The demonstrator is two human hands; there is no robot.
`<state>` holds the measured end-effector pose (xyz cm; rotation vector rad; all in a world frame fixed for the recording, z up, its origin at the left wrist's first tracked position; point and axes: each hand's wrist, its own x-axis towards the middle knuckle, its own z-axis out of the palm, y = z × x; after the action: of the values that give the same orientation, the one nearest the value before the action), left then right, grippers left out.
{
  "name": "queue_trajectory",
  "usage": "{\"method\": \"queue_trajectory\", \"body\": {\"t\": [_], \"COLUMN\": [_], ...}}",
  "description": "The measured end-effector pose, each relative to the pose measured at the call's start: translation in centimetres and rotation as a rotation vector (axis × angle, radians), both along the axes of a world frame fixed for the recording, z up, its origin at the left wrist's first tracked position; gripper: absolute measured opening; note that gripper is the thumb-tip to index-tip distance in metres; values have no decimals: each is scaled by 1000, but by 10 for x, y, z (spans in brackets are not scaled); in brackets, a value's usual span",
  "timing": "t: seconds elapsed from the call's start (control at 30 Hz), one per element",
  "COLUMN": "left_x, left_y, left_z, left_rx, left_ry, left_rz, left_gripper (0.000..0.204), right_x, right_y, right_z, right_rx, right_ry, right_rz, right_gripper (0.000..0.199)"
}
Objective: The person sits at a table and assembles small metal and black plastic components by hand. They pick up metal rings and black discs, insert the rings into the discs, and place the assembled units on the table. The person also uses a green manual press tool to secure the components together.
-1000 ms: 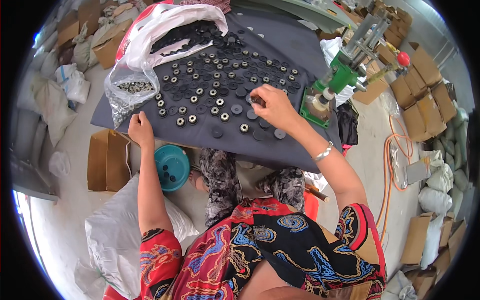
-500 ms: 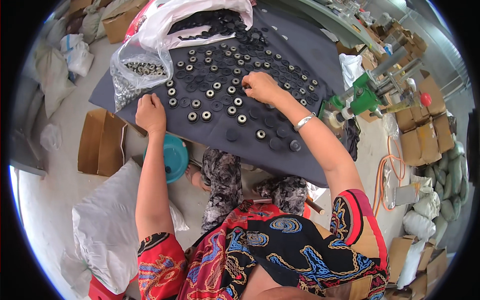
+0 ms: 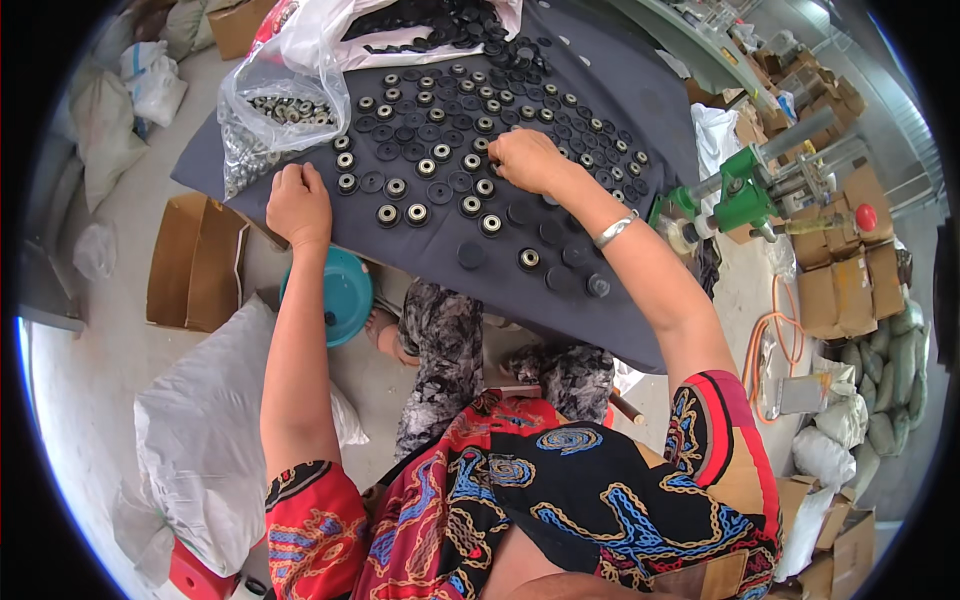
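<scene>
Rows of black round plastic discs [image 3: 439, 192] lie on a dark cloth-covered table [image 3: 375, 262], many with a silver ring-shaped metal bearing [image 3: 490, 224] set in the centre. Among them is my right hand [image 3: 528, 160], its fingertips pinched down at the discs; what they grip is hidden beneath them. My left hand [image 3: 299, 205] is at the table's left edge with its fingers curled closed, and whatever may be inside cannot be seen. Just beyond it sits a clear plastic bag [image 3: 335, 98] full of loose metal bearings [image 3: 287, 112].
A white sack [image 3: 330, 25] spills black discs [image 3: 430, 25] at the far side. Right of the table stands a green hand press [image 3: 740, 190] with a red knob. A teal basin [image 3: 345, 298], an open cardboard box [image 3: 197, 265] and a large white sack [image 3: 205, 420] are on the floor at left.
The whole view has shifted slightly. Both hands keep nearly the same places and finger poses; the left has crept a little toward the bag of bearings.
</scene>
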<state>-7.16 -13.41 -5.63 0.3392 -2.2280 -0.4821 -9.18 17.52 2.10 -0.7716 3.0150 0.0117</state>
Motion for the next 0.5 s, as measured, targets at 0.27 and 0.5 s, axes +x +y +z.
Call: {"method": "queue_trajectory", "body": {"t": [0.27,0.5], "left_x": [-3,-3], "left_y": [-1,1], "left_z": [-1,-1], "left_rx": [-4,-28], "left_ry": [-17,-57], "left_rz": [-29,-2], "left_gripper": [23,23], "right_x": [5,13], "right_y": [7,78], "right_z": [-7,39], "right_rx": [-49,-312], "right_ry": [69,301], "right_rz": [28,-200], "right_gripper": [13,21]}}
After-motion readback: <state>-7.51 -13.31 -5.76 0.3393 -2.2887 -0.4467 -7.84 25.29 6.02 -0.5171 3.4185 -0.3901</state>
